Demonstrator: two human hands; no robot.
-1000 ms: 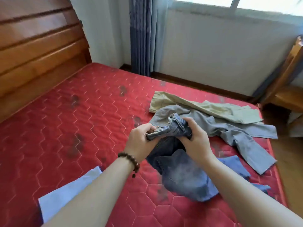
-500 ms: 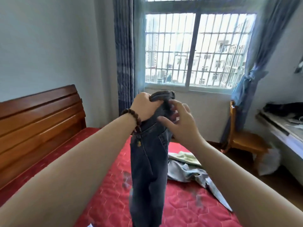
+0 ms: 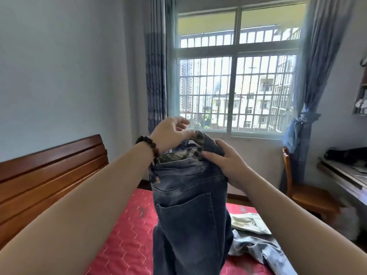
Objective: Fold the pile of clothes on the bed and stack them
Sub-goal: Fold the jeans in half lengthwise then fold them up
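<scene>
Dark jeans, raised higher than before, waistband now spread, pinched by left hand and right hand above red bed; barred window behind.

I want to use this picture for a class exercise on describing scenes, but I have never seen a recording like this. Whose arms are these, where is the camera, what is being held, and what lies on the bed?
There is no machine here. A person wears a wide-angle camera on the head, so you look out along their two bare arms. The left hand, with a bead bracelet on its wrist, and the right hand both grip the waistband of a pair of dark blue jeans, held up so the legs hang down. A plaid lining shows inside the waistband. Below is a bed with a red quilted mattress and a wooden headboard. On it lie a beige garment and a light grey-blue garment, still unfolded. Behind are a barred window, curtains and a wooden chair.
</scene>
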